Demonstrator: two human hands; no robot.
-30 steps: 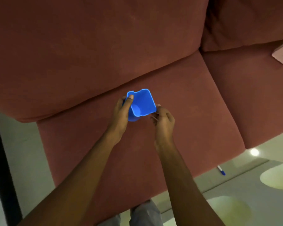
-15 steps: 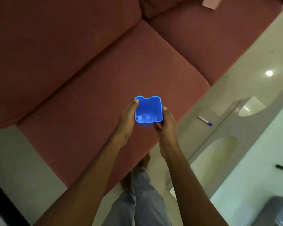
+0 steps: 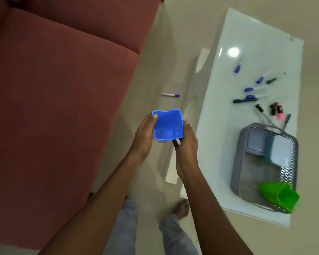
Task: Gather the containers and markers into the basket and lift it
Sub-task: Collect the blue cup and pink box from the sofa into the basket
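I hold an empty blue square container (image 3: pixel 167 128) upright in the air over the floor, my left hand (image 3: pixel 143 137) on its left wall and my right hand (image 3: pixel 186 144) on its right wall. To the right, a grey mesh basket (image 3: pixel 237 162) sits on a white glass table (image 3: pixel 215 126). Inside it lie a lidded grey-blue container (image 3: pixel 255 144), a teal container with a white lid (image 3: pixel 280 151) and a green container (image 3: pixel 278 196) tipped on its side. Several markers (image 3: pixel 247 89) lie loose on the table beyond the basket. One blue-capped marker (image 3: pixel 170 95) lies on the floor.
A reddish-brown sofa (image 3: pixel 53 89) fills the left side. A strip of beige tiled floor (image 3: pixel 155 181) runs between the sofa and the table, where my legs and a bare foot (image 3: pixel 180 208) stand. Pink highlighters (image 3: pixel 277 113) lie near the basket's far end.
My view has swung right from the sofa seat to the table and basket. The blue container stays gripped in both hands and has come away from the cushion, out over the floor.
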